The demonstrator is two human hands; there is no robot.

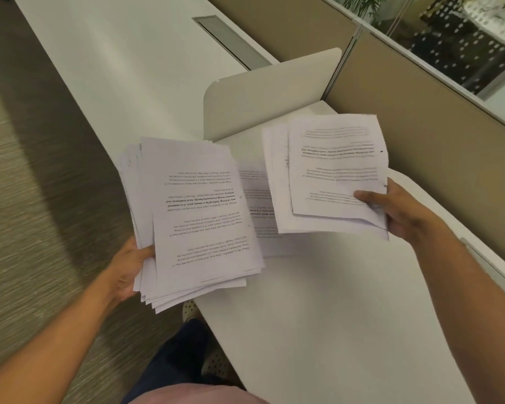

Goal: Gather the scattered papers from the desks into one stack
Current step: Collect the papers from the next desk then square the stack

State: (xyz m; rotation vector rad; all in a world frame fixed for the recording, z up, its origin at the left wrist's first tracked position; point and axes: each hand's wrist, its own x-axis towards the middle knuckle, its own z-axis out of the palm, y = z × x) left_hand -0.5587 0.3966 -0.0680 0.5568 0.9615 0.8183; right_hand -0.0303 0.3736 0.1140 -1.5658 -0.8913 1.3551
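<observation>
My left hand (129, 266) grips a thick, uneven stack of printed papers (196, 217) by its lower left edge, holding it over the desk's front left corner. My right hand (400, 208) pinches a thinner bunch of printed sheets (330, 176) at its right edge, lifted slightly above the white desk (318, 316). Between the two bunches one printed sheet (257, 208) lies flat on the desk, partly covered by both.
A low white divider panel (268, 94) stands behind the papers, with a second white desk (129, 68) beyond it to the left. Beige partition walls (420, 126) close off the right side. Carpeted floor (27, 170) lies on the left; my legs and shoes show below.
</observation>
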